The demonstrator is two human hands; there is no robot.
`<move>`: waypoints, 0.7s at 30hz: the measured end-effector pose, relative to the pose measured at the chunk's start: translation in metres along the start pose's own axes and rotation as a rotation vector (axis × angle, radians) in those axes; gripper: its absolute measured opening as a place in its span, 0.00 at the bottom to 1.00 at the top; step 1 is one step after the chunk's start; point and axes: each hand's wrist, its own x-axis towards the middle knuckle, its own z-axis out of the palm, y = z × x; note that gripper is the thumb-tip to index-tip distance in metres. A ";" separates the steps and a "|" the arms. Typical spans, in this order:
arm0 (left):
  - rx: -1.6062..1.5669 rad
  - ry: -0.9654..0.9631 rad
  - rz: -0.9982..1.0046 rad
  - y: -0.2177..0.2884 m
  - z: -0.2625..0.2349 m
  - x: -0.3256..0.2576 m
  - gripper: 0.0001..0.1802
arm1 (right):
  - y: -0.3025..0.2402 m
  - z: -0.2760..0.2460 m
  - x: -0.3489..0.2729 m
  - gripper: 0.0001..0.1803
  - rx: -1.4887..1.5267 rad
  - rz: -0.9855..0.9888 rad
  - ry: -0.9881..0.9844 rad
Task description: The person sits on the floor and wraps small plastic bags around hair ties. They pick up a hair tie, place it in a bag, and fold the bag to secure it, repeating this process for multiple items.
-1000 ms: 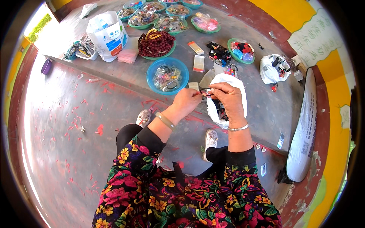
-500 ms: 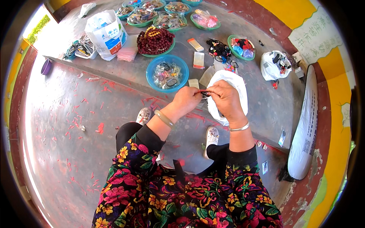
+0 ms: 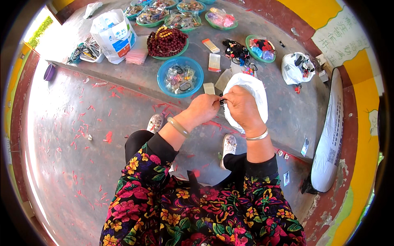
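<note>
My left hand (image 3: pixel 204 108) and my right hand (image 3: pixel 241 107) meet fingertip to fingertip in front of me. Pinched between them is a small black band (image 3: pixel 222 101), perhaps a hair tie; the fingers cover most of it. Under and behind my right hand lies a white plastic bag (image 3: pixel 256 96), its opening partly hidden. Just left of the hands, a blue basin (image 3: pixel 161 82) holds small clear packets with black bands in them. Small cards (image 3: pixel 209 88) lie between the basin and the bag.
Bowls of packaged trinkets (image 3: pixel 182 20), dark red beads (image 3: pixel 168 43) and a white carrier bag (image 3: pixel 113 39) stand along the raised step. Black and coloured bands (image 3: pixel 237 51) lie farther back. A white bag of goods (image 3: pixel 296 70) sits right. Red scraps (image 3: pixel 108 137) litter the floor.
Both hands stay together over nearly the same spot. The fingers have shifted slightly on the black band, and a reddish strip seen between the fingertips earlier no longer shows.
</note>
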 end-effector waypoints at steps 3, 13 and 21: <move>0.018 -0.003 -0.012 -0.002 0.002 0.001 0.16 | -0.001 0.001 0.000 0.06 0.031 0.009 -0.028; -0.149 0.013 -0.027 -0.017 0.001 0.008 0.16 | 0.001 -0.014 0.003 0.08 0.321 0.263 0.009; -0.392 -0.137 -0.122 -0.013 -0.001 0.008 0.17 | -0.006 -0.018 0.005 0.07 0.104 0.065 0.063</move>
